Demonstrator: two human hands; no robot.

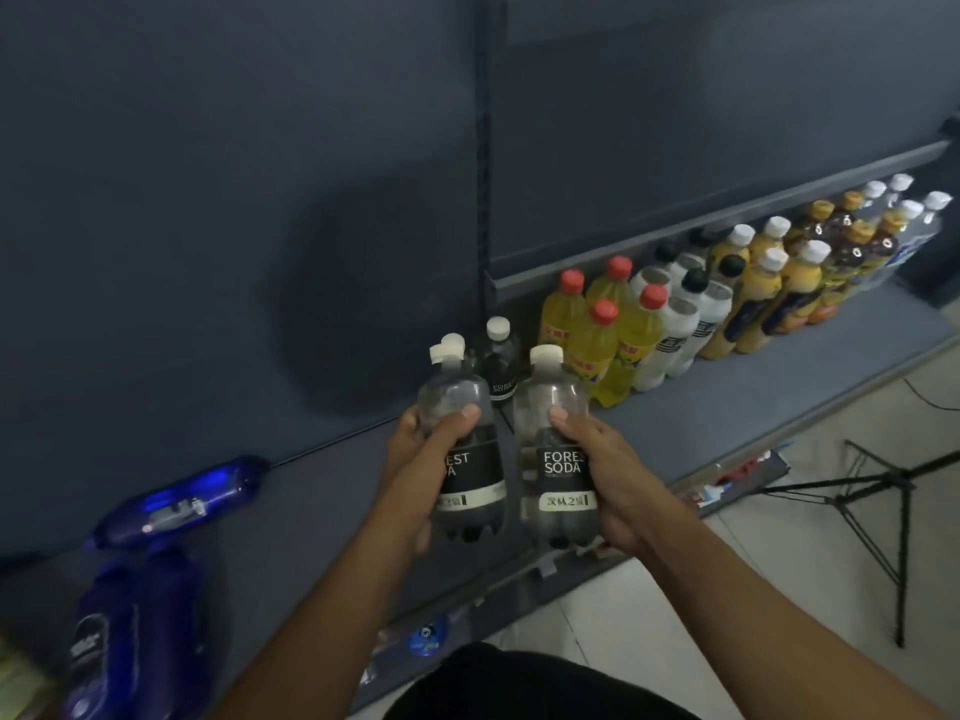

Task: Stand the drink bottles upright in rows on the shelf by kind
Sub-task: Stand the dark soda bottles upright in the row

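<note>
Currently, in the head view, both hands are loaded. The left hand [423, 459] is wrapped round the left soda bottle [467, 475], with the thumb across its clear shoulder and the fingers behind the black label. The right hand [610, 478] grips the right soda bottle [558, 459] the same way, thumb on the shoulder. Both bottles are held over the front part of the shelf [753, 397], side by side, close but apart. Their long axes are near vertical, and the white caps lean slightly away toward the back panel [260, 200].

Key relation: the destination lies straight ahead of the hands, farther in. A standing soda bottle [501, 368] of the same kind is upright near the back, just left of the yellow bottles [597, 335]. More white caps show behind the left bottle's cap, but their count is unclear. Judged placement: lower each bottle base-first in front of that group. The left hand is nearer the group; the right hand is nearer the yellow row.

Appearance: clear greyish plastic, white screw cap, black label reading FOREST SODA, lobed base. Blue bottles [176, 504] lie on their sides at far left, not yet stood up.
</note>
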